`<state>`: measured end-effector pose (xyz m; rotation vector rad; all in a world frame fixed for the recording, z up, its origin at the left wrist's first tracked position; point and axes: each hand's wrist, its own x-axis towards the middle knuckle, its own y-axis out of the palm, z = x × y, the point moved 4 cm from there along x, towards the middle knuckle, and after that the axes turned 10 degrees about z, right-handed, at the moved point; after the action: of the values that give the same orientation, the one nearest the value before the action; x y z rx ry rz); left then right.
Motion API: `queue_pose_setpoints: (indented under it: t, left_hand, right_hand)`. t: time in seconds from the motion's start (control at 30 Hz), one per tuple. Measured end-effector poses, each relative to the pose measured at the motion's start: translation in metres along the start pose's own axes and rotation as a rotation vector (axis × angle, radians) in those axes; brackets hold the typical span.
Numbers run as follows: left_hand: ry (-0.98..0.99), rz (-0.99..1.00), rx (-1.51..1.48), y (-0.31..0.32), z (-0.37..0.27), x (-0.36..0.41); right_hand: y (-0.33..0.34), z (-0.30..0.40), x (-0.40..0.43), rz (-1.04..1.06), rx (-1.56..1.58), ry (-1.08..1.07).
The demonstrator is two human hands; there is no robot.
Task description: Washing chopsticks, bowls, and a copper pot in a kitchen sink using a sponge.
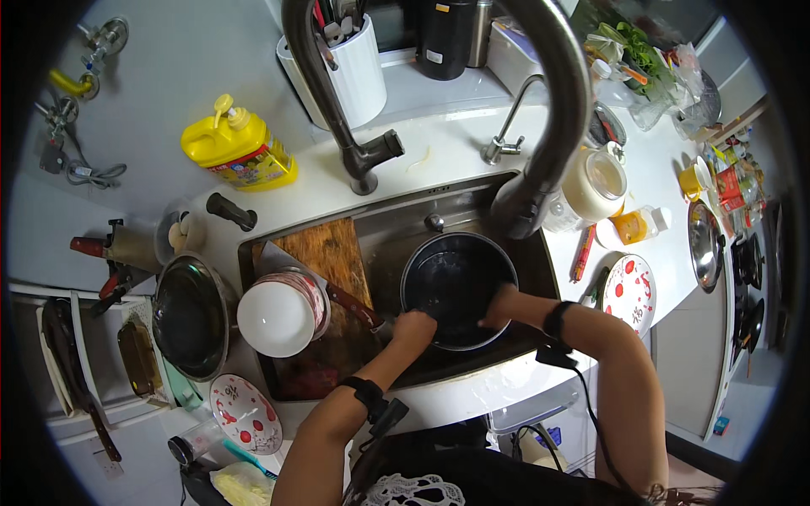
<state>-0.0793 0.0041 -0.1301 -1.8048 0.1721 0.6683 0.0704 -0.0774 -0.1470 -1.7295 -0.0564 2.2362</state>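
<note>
A round dark pot (452, 278) stands in the steel sink under the arched faucet. My left hand (414, 332) is closed at the pot's near left side, by its rim or handle; what its fingers hold is hard to see. Reaching over the right rim, my right hand (500, 307) has its fingers inside the pot, partly hidden. Left of the pot, a wooden cutting board (345, 253) lies in the sink, with a cleaver with a brown handle (351, 303) and a stack of bowls topped by a white one (275, 319) on it.
A metal basin (190, 316) is left of the sink, near a patterned plate (245, 414). Behind stand a yellow detergent jug (237, 148) and the dark faucet (364, 164). At right are a large jar (595, 183), another patterned plate (631, 294) and a metal lid or bowl (705, 246).
</note>
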Motion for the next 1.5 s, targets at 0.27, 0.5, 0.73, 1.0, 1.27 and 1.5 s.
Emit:
queue_pose_setpoints:
  t: [0.27,0.5,0.73,1.0,1.27,1.5]
  left_hand:
    - [0.064,0.037,0.038,0.0,0.009,-0.012]
    - [0.123,-0.168,0.034,-0.004,0.003,-0.006]
    - [0.155,-0.067,0.063,-0.005,0.005,-0.007]
    - [0.065,-0.047,-0.06,0.004,0.01,-0.011]
    - [0.114,-0.086,-0.024,0.003,-0.009,0.001]
    - [0.194,-0.243,-0.068,0.003,-0.011,-0.009]
  right_hand:
    - [-0.078,0.015,0.073,-0.333,-0.51,-0.017]
    - [0.032,0.023,0.133,0.251,-0.295,-0.543]
    - [-0.074,-0.028,0.035,-0.144,-0.477,0.175]
    - [-0.071,-0.012,0.064,-0.244,-0.872,0.188]
    - [0.011,0.025,0.084,0.06,0.735,-0.269]
    - [-0.094,-0.031,0.1,-0.991,2.709,-0.336]
